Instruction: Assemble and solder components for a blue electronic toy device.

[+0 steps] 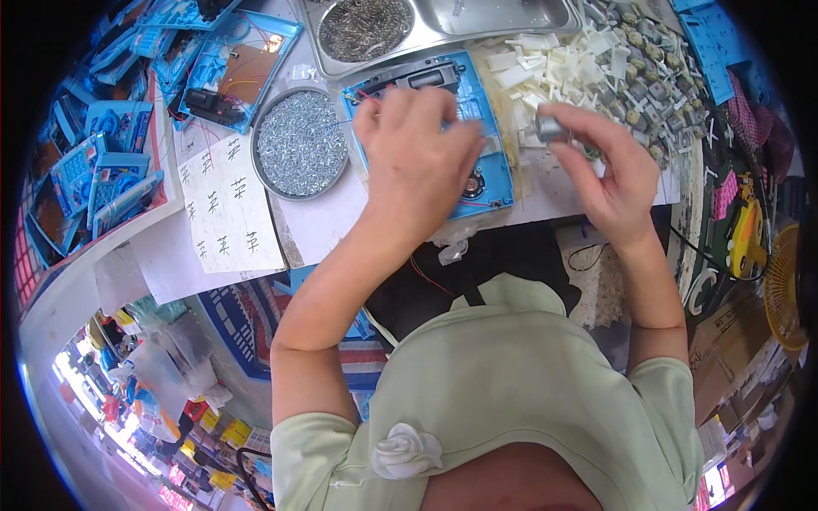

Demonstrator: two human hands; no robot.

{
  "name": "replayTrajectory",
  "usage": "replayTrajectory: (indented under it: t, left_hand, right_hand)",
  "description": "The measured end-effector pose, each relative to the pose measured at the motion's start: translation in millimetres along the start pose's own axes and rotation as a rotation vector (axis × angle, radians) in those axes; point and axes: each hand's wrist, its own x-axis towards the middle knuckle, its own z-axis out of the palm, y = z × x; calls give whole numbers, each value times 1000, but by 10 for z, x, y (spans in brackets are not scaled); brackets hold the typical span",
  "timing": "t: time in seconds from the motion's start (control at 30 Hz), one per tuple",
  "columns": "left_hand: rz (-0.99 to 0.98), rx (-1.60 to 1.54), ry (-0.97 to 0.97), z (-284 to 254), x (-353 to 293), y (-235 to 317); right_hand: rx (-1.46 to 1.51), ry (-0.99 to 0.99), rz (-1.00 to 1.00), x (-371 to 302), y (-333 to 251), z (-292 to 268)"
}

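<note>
A small silvery cylinder that looks like a motor is pinched between the thumb and fingers of my right hand, just right of a blue plastic casing. Over the casing lies my left hand, palm down, its fingers spread and slightly blurred. Its fingertips are partly hidden, and I see nothing held in it. Inside the casing are a dark battery compartment, a round speaker-like part and red wires.
A round dish of small metal screws or pins stands left of the casing, beside a handwritten sheet. Blue casings pile up further left. At the back is a metal tray; white plastic parts and grey motors lie to the right.
</note>
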Motion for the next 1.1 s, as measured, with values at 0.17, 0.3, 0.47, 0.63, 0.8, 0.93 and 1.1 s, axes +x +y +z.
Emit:
replayTrajectory:
  t: [0.17, 0.3, 0.47, 0.63, 0.8, 0.93, 1.1]
  left_hand:
    - [52, -109, -34, -90, -228, -87]
    - [-7, -200, -113, -237, -422, -142]
    - [-148, -309, 196, -185, -467, -333]
    - [-294, -32, 216, -85, -287, -551]
    - [-300, -76, 240, -116, -370, -502]
    - [-370, -112, 334, -128, -393, -557]
    - [-694, -387, 196, -214, -261, -569]
  right_hand:
    - [-104, -116, 71, 217, 105, 195]
    - [-246, -168, -138, 391, 209, 383]
    - [-349, -238, -63, 404, 166, 429]
    - [-420, -339, -91, 495, 152, 397]
    - [-472, -276, -185, 632, 48, 339]
    - [-289, -263, -166, 657, -108, 547]
    - [-381, -257, -280, 726, -129, 790]
